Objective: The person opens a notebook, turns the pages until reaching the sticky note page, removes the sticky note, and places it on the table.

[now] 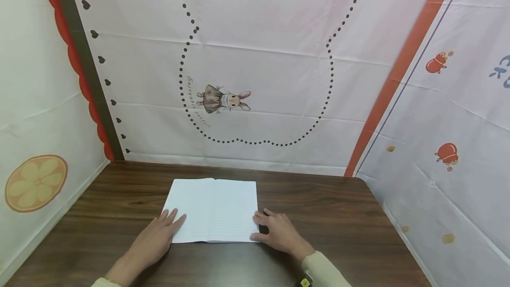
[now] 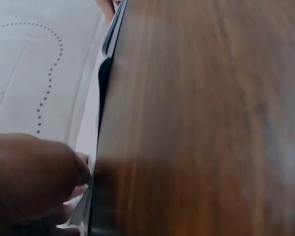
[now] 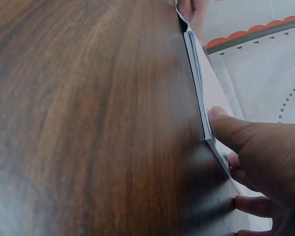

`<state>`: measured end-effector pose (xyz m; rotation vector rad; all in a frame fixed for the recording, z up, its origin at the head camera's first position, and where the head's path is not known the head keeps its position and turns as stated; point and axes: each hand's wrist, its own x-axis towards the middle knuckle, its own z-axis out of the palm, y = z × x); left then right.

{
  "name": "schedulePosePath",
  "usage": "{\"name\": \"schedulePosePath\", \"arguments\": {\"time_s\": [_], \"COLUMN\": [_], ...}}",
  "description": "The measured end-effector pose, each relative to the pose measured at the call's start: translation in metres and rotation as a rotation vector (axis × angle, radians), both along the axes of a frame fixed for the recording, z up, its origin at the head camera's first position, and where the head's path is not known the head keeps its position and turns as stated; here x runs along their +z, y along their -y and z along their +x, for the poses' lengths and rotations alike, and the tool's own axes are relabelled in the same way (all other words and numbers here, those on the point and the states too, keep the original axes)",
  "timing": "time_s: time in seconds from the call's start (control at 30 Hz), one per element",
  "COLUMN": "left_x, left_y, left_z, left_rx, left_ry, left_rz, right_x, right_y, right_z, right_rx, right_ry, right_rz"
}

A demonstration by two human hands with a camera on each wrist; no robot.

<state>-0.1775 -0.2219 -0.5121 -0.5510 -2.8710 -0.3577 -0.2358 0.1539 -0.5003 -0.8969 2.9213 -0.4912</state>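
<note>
Dark wooden tabletop [image 1: 338, 234] stretches closest to me under the notebook [image 1: 213, 220], which lies open at its ruled pages, while my left hand [image 1: 154, 236] rests with loose, outstretched fingers on the notebook's left edge and my right hand [image 1: 280, 233], equally relaxed, touches its right edge.

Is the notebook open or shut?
Open: the notebook lies spread on the table, two lined pages showing either side of the fold.
</note>
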Motion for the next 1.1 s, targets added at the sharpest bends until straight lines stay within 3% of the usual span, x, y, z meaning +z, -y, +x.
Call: {"name": "schedulePosePath", "arguments": {"time_s": [0.13, 0.3, 0.57, 0.8, 1.1], "left_x": [0.002, 0.000, -0.003, -0.003, 0.000], "left_y": [0.008, 0.016, 0.017, 0.015, 0.016], "left_z": [0.002, 0.002, 0.005, 0.006, 0.003], "left_rx": [-0.002, 0.004, 0.023, 0.030, 0.026], "left_ry": [0.124, 0.176, 0.158, 0.151, 0.153], "left_rz": [0.084, 0.155, 0.177, 0.176, 0.174], "right_x": [-0.001, 0.002, 0.007, 0.004, 0.001], "right_y": [-0.001, -0.005, -0.006, -0.002, 0.006], "right_z": [-0.002, -0.006, -0.004, -0.002, 0.004], "right_rx": [0.010, 0.035, 0.081, 0.029, -0.031], "right_ry": [0.003, 0.024, 0.028, 0.031, -0.057], "right_rz": [0.009, 0.025, 0.008, -0.006, -0.047]}}
